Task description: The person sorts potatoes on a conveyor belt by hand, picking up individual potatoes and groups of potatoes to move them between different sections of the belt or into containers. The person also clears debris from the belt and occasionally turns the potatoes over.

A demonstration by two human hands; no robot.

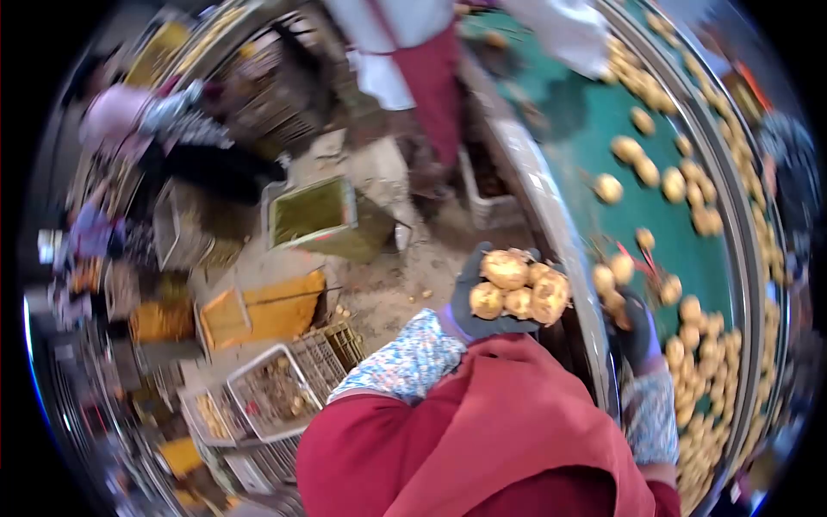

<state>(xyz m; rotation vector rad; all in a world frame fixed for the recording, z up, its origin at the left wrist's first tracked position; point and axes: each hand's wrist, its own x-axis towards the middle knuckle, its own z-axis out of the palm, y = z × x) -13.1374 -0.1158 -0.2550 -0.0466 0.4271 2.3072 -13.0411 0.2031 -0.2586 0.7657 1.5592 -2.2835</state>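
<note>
My left hand (466, 308), in a dark glove, cradles several pale yellow potatoes (519, 301) with flaking skin. It holds them over my red apron (517, 422), beside the metal edge of the conveyor. My right hand (638, 332), gloved too, reaches over that edge to the green belt (568, 129). Its fingers close around a brownish potato (615, 305), partly hidden by the glove. Loose potatoes (622, 268) lie just ahead of it, close to some thin reddish strands (648, 265).
A metal rail (551, 215) borders the belt, and many potatoes (706, 370) crowd its right side. Another person in a red apron (426, 86) stands across from me. On the floor are a green bin (353, 202), an orange crate (276, 306) and a white-rimmed crate (284, 351). People work at left.
</note>
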